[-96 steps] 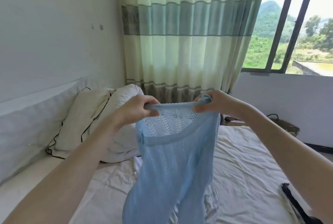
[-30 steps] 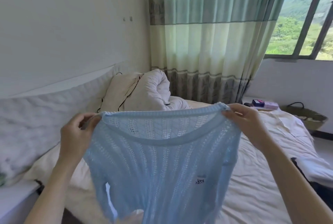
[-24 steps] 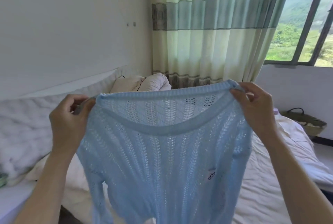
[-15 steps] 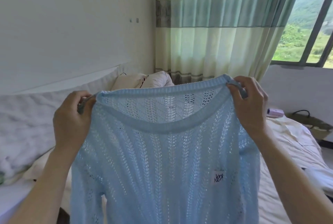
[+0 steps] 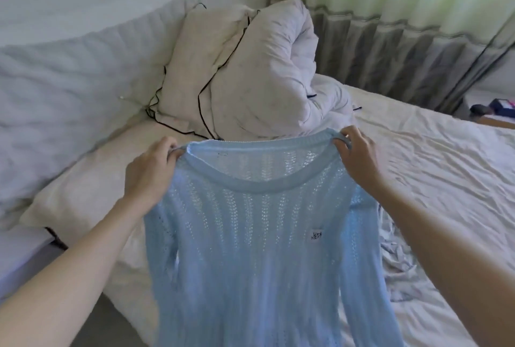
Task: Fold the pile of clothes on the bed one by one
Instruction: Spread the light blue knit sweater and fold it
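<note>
Sweater [image 5: 259, 249], pale blue openwork knit, held up by its shoulders over the near edge of bed [image 5: 434, 179], front spread flat toward the camera. Neckline a wide ribbed band, curving low between the two grips. Small white label with dark lettering [image 5: 317, 235] on the chest, toward the right-hand side. Body and sleeves hanging down out of the bottom of the view; lower hem not seen.

Left hand [image 5: 150, 176]: fingers curled, pinching the sweater's left shoulder at the end of the neckband, thumb side turned toward the fabric. Right hand [image 5: 359, 159]: fingers curled round the right shoulder, a fold of knit bunched over the top of the fingers. Both forearms bare, reaching in from the lower corners.

Beyond the sweater: cream pillow with dark piping [image 5: 195, 67] leaning against padded white headboard [image 5: 69, 73], rolled white duvet [image 5: 273, 73] just beside the pillow. Second flat pillow [image 5: 92, 182] under the left hand. Bedsheet cream and creased. Crumpled pale blue-grey garment [image 5: 395, 252] lying on the sheet just right of the sweater, partly hidden by the right forearm. Striped green and grey curtain [image 5: 404, 26] behind the bed. Small dark and pink objects [image 5: 498, 104] at the far right edge, too small to identify.
</note>
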`<control>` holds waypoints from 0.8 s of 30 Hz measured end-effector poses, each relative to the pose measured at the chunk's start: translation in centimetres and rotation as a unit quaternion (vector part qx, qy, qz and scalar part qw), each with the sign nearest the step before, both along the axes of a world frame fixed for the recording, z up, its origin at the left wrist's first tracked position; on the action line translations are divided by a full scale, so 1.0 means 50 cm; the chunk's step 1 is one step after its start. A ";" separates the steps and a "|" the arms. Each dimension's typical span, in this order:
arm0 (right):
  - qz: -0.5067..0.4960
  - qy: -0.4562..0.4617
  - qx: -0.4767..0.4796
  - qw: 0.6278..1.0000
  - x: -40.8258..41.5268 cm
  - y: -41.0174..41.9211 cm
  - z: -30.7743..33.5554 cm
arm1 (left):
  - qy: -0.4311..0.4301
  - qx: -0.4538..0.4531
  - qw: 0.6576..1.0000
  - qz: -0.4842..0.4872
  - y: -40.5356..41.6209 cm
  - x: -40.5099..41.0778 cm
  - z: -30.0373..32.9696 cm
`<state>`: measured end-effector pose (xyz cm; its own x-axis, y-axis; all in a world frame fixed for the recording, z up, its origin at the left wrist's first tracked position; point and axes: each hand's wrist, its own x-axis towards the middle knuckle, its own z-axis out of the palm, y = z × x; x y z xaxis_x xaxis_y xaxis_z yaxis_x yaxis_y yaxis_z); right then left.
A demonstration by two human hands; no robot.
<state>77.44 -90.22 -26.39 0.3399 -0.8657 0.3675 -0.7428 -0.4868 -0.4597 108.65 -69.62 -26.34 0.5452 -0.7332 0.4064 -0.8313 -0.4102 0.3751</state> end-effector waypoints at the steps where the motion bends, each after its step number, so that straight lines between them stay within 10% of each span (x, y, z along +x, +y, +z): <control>1: -0.004 0.015 0.015 1.000 0.033 -0.039 -0.049 | 0.006 0.028 1.000 0.005 -0.042 0.028 -0.047; 14: -0.066 0.012 0.214 0.975 0.226 -0.266 -0.504 | 0.057 0.168 0.984 -0.001 -0.288 0.190 -0.481; 24: -0.059 0.087 0.291 0.951 0.066 0.055 -0.645 | 0.250 0.212 0.943 0.051 0.006 -0.016 -0.633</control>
